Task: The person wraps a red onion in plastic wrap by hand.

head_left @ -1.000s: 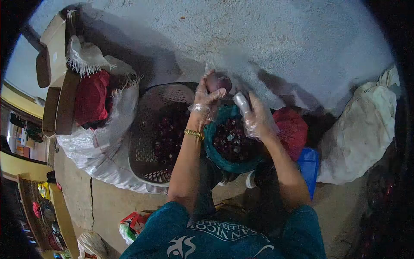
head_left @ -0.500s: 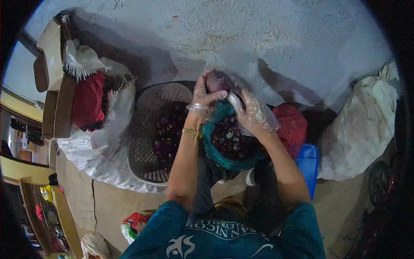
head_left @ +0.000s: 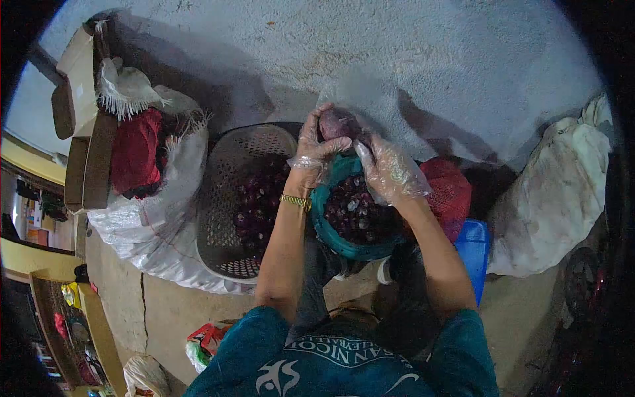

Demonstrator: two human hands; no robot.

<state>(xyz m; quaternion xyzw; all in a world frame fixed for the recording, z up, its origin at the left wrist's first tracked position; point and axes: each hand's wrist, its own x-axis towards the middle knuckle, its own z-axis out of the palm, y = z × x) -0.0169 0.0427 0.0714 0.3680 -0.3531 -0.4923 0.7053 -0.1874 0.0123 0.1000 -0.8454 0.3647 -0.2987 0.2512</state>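
Note:
A round, purple, onion-like thing is held above a teal basin. My left hand, in a clear plastic glove and with a gold watch at the wrist, curls its fingers and thumb around the left side of it. On its lower right, my right hand, also gloved, has its fingers drawn together; what they grip is hidden. The teal basin below contains many small dark purple pieces, like onions or shallots. To the left, similar purple pieces lie in a grey perforated basket.
A white woven sack with a red net bag stands at left beside an open cardboard box. Right of the basin are another red bag, a blue container and a pale full sack. A rough wall rises ahead.
The purple thing has turned slightly, and more of its round surface shows. My right hand has shifted a little to the right; my left hand stays nearly in place.

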